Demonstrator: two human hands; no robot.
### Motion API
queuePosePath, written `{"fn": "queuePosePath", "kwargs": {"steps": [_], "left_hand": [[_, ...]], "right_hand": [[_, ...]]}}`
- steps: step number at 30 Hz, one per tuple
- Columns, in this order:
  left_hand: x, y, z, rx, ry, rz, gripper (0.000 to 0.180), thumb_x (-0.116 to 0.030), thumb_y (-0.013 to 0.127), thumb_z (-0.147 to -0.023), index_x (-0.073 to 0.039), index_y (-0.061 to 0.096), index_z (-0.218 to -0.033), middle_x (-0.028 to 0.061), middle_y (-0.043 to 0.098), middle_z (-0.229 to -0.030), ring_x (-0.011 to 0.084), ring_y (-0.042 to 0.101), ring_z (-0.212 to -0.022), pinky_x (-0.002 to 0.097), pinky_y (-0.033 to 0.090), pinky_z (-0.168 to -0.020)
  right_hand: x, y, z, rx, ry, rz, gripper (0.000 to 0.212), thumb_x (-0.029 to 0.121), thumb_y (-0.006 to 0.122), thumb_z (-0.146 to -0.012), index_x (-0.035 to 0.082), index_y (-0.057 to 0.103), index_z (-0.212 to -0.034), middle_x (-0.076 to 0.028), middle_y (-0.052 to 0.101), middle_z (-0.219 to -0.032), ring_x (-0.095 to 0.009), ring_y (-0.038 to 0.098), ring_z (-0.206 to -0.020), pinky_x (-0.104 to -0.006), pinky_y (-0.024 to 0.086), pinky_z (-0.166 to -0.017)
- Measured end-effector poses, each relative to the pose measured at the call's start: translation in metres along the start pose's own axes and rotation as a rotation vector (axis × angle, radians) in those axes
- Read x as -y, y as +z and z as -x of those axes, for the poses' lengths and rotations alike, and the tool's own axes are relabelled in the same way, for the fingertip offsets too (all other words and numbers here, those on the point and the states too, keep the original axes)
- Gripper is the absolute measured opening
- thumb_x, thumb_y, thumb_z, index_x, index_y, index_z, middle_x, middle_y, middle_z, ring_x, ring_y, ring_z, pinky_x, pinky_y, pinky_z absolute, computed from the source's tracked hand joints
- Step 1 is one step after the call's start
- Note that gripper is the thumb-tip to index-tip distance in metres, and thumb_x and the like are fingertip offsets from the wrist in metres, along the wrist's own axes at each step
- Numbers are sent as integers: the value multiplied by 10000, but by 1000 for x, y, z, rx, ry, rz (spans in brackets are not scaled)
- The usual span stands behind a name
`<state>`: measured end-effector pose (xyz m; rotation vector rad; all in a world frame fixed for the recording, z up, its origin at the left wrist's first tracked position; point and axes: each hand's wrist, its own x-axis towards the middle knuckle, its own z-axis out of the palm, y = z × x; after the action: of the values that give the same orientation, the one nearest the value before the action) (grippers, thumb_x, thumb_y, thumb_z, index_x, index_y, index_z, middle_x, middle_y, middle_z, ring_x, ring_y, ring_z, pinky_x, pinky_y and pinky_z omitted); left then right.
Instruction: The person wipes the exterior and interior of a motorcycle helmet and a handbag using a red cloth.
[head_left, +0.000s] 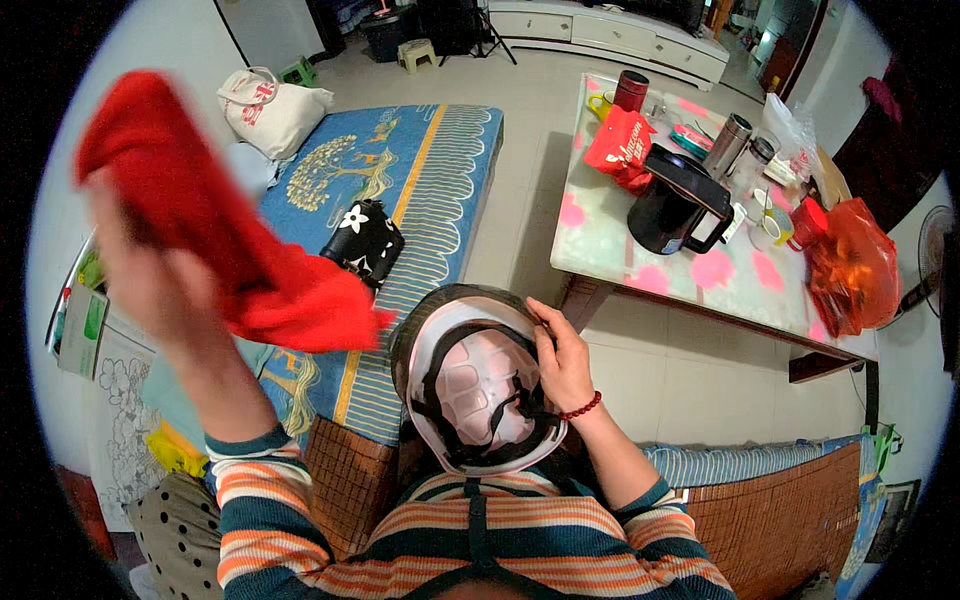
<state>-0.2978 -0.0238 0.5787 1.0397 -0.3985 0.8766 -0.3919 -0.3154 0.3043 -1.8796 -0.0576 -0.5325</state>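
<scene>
A helmet [488, 385] lies upside down in my lap, its pale padded inside and black straps facing up. My right hand [565, 365] grips its right rim, with the thumb side toward the inner edge. Raised at the left, my left hand [165, 275] is closed on a red cloth [225, 215]. That cloth hangs down toward the helmet's left side without clearly touching it. Both the left hand and the cloth are blurred by motion, and the left fingers are partly hidden.
A blue patterned couch [440, 200] holds a black flowered bag [367, 240] and a white tote bag [270, 110]. On the table [610, 255] at the right are a black kettle [668, 205], bottles, cups and an orange-red plastic bag [855, 270]. Brown woven mats [770, 515] lie on the seating beside me.
</scene>
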Motion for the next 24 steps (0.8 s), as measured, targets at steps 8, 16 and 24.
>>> {"fn": "queuePosePath", "kwargs": {"steps": [8, 16, 24], "left_hand": [[75, 24, 132, 1617, 47, -959, 454, -285, 561, -939, -138, 513, -1366, 126, 465, -1449, 368, 383, -1357, 543, 238, -1118], [116, -5, 148, 1407, -170, -997, 342, -163, 597, -899, -38, 580, -1216, 207, 652, -1097, 374, 631, -1013, 415, 515, -855], [121, -23, 148, 1326, -253, -1040, 234, -110, 558, -887, -13, 615, -1092, 230, 657, -996, 404, 628, -927, 466, 510, -799]], "right_hand": [[-7, 0, 3, 6, 3, -14, 331, 0, 492, -868, 30, 574, -1187, -218, 605, -1147, -402, 570, -1090, -423, 456, -923], [6, -7, 1, 53, 13, 14, 299, 21, 521, -884, 18, 566, -1180, -209, 616, -1128, -386, 580, -1079, -405, 468, -912], [6, -3, 4, 9, -10, 68, 303, 25, 522, -919, -2, 576, -1216, -205, 636, -1107, -355, 623, -1024, -374, 490, -881]]}}
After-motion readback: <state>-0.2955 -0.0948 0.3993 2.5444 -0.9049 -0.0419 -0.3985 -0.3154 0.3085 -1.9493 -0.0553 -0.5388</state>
